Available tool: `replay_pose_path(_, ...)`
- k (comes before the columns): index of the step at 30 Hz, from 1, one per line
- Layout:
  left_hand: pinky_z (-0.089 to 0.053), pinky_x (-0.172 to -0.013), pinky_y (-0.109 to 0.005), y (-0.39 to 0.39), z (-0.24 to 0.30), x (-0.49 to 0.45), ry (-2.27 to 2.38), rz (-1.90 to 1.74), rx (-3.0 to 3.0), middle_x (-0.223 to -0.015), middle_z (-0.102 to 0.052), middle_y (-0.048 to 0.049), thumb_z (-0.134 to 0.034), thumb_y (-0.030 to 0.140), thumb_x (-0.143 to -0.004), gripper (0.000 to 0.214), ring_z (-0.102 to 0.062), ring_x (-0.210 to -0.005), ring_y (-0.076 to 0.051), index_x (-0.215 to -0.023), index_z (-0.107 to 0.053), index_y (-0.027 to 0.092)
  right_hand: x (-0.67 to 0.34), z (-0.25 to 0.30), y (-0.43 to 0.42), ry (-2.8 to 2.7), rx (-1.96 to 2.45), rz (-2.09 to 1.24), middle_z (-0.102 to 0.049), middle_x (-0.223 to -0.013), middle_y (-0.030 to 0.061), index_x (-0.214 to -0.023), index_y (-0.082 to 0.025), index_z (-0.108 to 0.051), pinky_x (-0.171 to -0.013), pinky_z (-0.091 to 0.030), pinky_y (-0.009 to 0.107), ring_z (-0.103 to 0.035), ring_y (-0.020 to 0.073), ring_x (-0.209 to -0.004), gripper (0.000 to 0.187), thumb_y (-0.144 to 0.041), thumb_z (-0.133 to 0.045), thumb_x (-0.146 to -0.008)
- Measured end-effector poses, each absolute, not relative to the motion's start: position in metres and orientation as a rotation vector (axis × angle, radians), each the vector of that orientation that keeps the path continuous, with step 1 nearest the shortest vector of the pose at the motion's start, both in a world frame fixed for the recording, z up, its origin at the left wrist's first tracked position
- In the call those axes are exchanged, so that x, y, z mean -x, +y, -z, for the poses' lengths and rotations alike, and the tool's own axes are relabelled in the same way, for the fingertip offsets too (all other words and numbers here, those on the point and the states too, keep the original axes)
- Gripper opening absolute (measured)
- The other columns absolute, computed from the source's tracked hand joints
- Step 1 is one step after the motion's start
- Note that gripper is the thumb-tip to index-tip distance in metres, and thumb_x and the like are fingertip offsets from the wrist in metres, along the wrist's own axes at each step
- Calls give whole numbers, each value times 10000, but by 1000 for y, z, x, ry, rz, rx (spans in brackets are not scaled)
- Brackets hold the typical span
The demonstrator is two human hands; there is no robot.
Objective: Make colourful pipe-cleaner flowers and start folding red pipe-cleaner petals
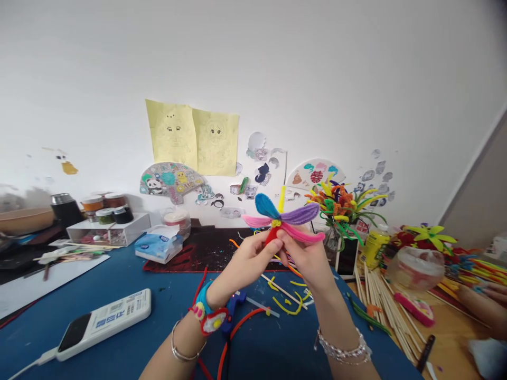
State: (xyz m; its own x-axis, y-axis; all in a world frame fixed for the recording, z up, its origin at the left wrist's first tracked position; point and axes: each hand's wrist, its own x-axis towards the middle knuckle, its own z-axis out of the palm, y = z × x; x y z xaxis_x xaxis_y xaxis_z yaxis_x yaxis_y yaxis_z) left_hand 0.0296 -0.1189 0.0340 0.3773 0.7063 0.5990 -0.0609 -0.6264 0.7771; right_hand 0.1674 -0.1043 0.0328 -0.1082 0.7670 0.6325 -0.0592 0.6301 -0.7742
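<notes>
A dragonfly-like pipe-cleaner figure [301, 215] is held up in front of me over the table. It has blue, purple and pink looped wings, a yellow knot in the middle, a yellow rod pointing up and a red part below. My left hand [251, 256] pinches the red part between thumb and fingers. From the other side, my right hand [311, 258] closes on the same figure, its thumb near the knot and a pink wing. Beneath my wrists lie a blue glue gun [237, 302] with a glue stick, and red pipe cleaners [247, 319].
Yellow pipe-cleaner scraps [291, 309] lie under my right hand. Wooden sticks [382, 298], a yellow bottle [374, 245] and a pipe-cleaner bouquet [336, 203] stand right. At left are a white power bank [105, 322] and tissues [158, 244]. Another person's hand [485, 301] is far right.
</notes>
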Motion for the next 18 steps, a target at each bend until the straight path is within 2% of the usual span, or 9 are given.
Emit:
replay_pose_path(2, -447, -717, -264, -120, -36, -25, 554, -1218, -1906, -662, -597, -29, -443, 411, -894, 348, -553, -670, -130, -733, -569, 129, -169, -36, -106, -1572, 599, -756, -649, -845, 24, -869, -222, -686, -690, -489, 279, -615, 168, -789, 141, -322, -649, -777)
replay_pose_path(4, -439, -666, -257, -121, -37, -20, 549, -1163, -1837, -594, -558, -8, -453, 429, -886, 350, -538, -613, -119, -737, -558, 131, -171, -40, -107, -1623, 576, -731, -649, -878, 19, -879, -223, -683, -784, -471, 282, -604, 168, -875, 140, -321, -626, -797)
replay_pose_path(6, -436, -614, -252, -121, -36, -13, 554, -1173, -1719, -508, -482, 33, -468, 441, -876, 343, -493, -522, -100, -753, -551, 132, -172, -42, -104, -1719, 590, -738, -648, -881, 13, -890, -215, -675, -809, -454, 280, -594, 157, -867, 145, -316, -605, -813)
replay_pose_path(10, -446, -604, -254, -115, -36, 13, 554, -1401, -1569, -441, -327, 90, -476, 405, -883, 312, -388, -431, -66, -713, -523, 148, -171, -35, -95, -1933, 768, -763, -646, -755, -9, -885, -195, -668, -620, -428, 234, -561, 128, -665, 216, -373, -553, -840)
replay_pose_path(13, -446, -612, -247, -112, -42, 39, 618, -1639, -1587, -439, -323, 90, -456, 385, -896, 293, -377, -433, -65, -727, -533, 158, -154, -15, -95, -2353, 981, -716, -613, -553, -3, -642, -184, -681, -527, -382, 229, -525, 121, -502, 438, -474, -447, -873)
replay_pose_path(15, -438, -614, -237, -112, -46, 55, 728, -1713, -1663, -444, -366, 76, -452, 385, -898, 291, -426, -471, -77, -741, -546, 159, -132, 6, -101, -2618, 1183, -619, -633, -521, 42, -590, -177, -694, -568, -417, 263, -585, 164, -515, 567, -536, -367, -883)
replay_pose_path(16, -432, -611, -232, -113, -48, 60, 787, -1722, -1711, -450, -386, 68, -448, 388, -899, 292, -451, -493, -85, -753, -554, 158, -118, 19, -104, -2681, 1328, -488, -662, -563, 84, -610, -162, -706, -600, -440, 300, -630, 216, -578, 599, -569, -353, -871)
replay_pose_path(18, -418, -605, -228, -117, -51, 69, 922, -1720, -1822, -468, -419, 54, -436, 391, -903, 299, -482, -526, -96, -778, -571, 155, -90, 45, -110, -2723, 1542, -261, -719, -786, 172, -786, -124, -736, -697, -468, 374, -671, 312, -786, 594, -589, -370, -847)
